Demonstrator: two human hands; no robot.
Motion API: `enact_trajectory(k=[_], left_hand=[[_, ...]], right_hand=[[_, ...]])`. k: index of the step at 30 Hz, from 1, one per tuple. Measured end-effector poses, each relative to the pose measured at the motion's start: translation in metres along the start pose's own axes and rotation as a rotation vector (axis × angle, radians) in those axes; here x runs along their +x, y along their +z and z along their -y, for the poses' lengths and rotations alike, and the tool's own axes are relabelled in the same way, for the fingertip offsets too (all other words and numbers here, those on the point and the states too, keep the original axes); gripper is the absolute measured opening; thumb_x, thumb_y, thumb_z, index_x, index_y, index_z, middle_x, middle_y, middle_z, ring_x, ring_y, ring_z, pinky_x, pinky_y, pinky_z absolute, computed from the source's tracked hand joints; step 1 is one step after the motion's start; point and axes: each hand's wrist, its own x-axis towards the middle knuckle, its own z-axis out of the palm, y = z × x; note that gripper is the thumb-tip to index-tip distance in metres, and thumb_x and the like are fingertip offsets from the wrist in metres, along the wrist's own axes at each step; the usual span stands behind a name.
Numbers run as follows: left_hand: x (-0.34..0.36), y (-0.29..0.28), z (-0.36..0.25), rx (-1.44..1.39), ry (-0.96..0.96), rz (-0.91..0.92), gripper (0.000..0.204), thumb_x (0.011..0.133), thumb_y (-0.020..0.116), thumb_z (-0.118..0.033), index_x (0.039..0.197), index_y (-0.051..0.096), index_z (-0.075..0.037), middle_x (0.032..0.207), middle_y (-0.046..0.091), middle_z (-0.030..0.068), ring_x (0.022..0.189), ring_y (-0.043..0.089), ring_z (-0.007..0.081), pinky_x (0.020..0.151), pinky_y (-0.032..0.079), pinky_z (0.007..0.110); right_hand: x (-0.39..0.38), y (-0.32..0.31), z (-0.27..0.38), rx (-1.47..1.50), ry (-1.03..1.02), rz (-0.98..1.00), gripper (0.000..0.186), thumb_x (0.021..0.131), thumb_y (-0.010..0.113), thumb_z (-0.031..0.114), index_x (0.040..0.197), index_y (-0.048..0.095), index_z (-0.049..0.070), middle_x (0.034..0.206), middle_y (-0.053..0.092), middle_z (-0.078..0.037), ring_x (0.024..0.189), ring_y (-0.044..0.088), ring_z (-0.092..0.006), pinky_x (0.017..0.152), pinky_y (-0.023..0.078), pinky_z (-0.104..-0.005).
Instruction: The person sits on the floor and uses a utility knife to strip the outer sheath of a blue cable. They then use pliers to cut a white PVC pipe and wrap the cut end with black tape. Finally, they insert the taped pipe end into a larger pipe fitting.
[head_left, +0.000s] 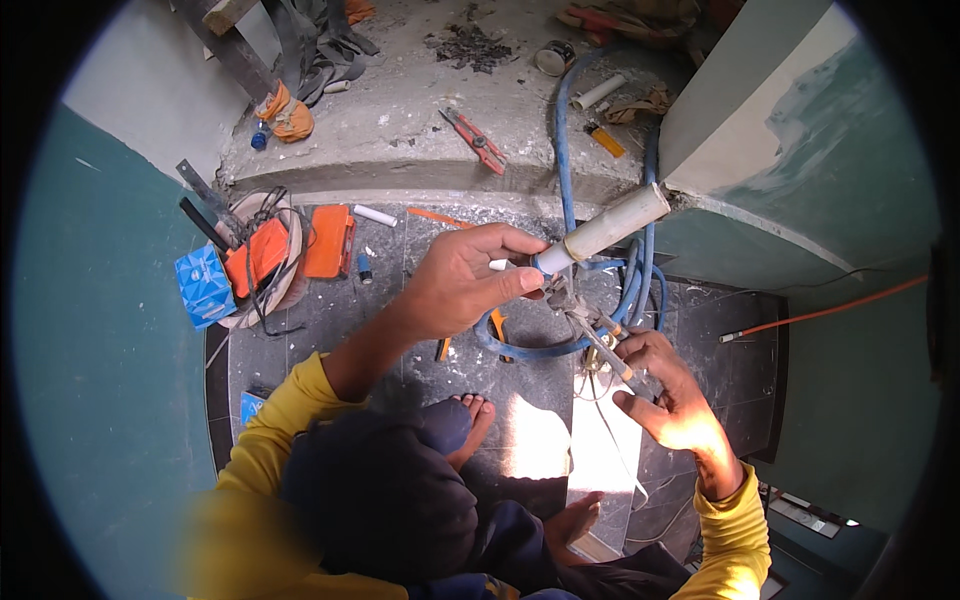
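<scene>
White pipe (pixel 618 220): held aslant above the floor (pixel 340 330), its near end pinched by the left hand's (pixel 462 285) fingers – could be twisted loose by a sideways push.
Metal pliers (pixel 603 345): handles wrapped by the right hand's (pixel 668 392) fingers; the left thumb, close by, could be nipped through a slip.
Blue hose (pixel 562 140): could be struck if the pipe were dropped.

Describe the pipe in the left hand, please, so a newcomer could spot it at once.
Find the concrete step across the top. Near its lower right, the left hand grips the dingy white pipe. Unlike the loose white tubes, it's held up.
</scene>
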Motion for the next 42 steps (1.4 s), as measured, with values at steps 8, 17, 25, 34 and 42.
enact_trajectory(k=[8, 17, 25, 34, 42], left_hand=[[-0.002, -0.001, -0.002, 0.023, 0.035, -0.015, 0.035, 0.101, 0.070, -0.002, 0.132, 0.061, 0.010, 0.119, 0.070, 0.0165, 0.108, 0.071, 0.0183, 0.097, 0.060, 0.032], [-0.004, -0.002, 0.003, 0.019, 0.074, -0.051, 0.032, 0.101, 0.069, 0.001, 0.131, 0.062, 0.010, 0.119, 0.070, 0.0154, 0.108, 0.071, 0.0171, 0.094, 0.061, 0.030], [-0.001, 0.002, -0.003, -0.053, -0.029, -0.069, 0.030, 0.101, 0.069, 0.000, 0.128, 0.063, 0.009, 0.116, 0.071, 0.0154, 0.105, 0.072, 0.0176, 0.092, 0.062, 0.030], [-0.001, 0.002, -0.001, -0.065, -0.058, -0.100, 0.030, 0.100, 0.071, -0.002, 0.127, 0.064, 0.009, 0.113, 0.072, 0.0155, 0.099, 0.074, 0.0170, 0.088, 0.064, 0.030], [0.000, -0.004, 0.004, -0.028, -0.043, -0.077, 0.030, 0.100, 0.071, -0.003, 0.127, 0.065, 0.009, 0.112, 0.073, 0.0146, 0.098, 0.073, 0.0168, 0.086, 0.063, 0.029]], right_hand=[[0.008, 0.003, 0.020, -0.146, -0.017, -0.072, 0.026, 0.082, 0.076, 0.006, 0.106, 0.066, 0.001, 0.115, 0.062, -0.016, 0.115, 0.058, -0.0353, 0.100, 0.046, -0.0458], [0.011, 0.005, 0.029, -0.352, -0.089, -0.136, 0.028, 0.080, 0.080, 0.005, 0.104, 0.066, 0.000, 0.100, 0.057, -0.016, 0.098, 0.056, -0.0354, 0.085, 0.047, -0.0459], [0.012, 0.008, 0.016, -0.400, -0.161, -0.183, 0.030, 0.084, 0.086, 0.010, 0.103, 0.066, 0.000, 0.091, 0.059, -0.015, 0.081, 0.058, -0.0326, 0.071, 0.047, -0.0446], [0.014, 0.014, 0.022, -0.436, -0.064, -0.230, 0.031, 0.087, 0.086, 0.016, 0.106, 0.066, 0.002, 0.092, 0.060, -0.015, 0.078, 0.062, -0.0321, 0.067, 0.050, -0.0427], [0.010, 0.019, 0.019, -0.531, 0.090, -0.209, 0.031, 0.095, 0.080, 0.022, 0.113, 0.063, 0.004, 0.079, 0.060, -0.008, 0.071, 0.070, -0.0243, 0.057, 0.053, -0.0386]])
